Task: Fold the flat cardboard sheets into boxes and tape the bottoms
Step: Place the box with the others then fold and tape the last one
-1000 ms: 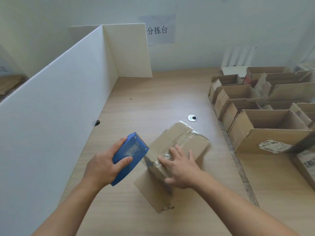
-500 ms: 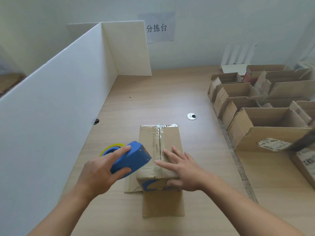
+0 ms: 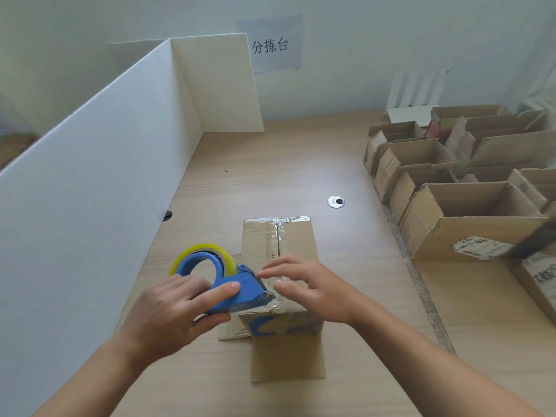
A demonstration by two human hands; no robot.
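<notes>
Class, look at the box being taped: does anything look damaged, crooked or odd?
Yes. The box looks reused: wrinkled tape runs along its top seam, and its near top edge is crumpled beside the tape dispenser.

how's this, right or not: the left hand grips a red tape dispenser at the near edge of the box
Not quite: the tape dispenser is blue, not red. The head view shows the left hand gripping it at the near edge of the box.
</notes>
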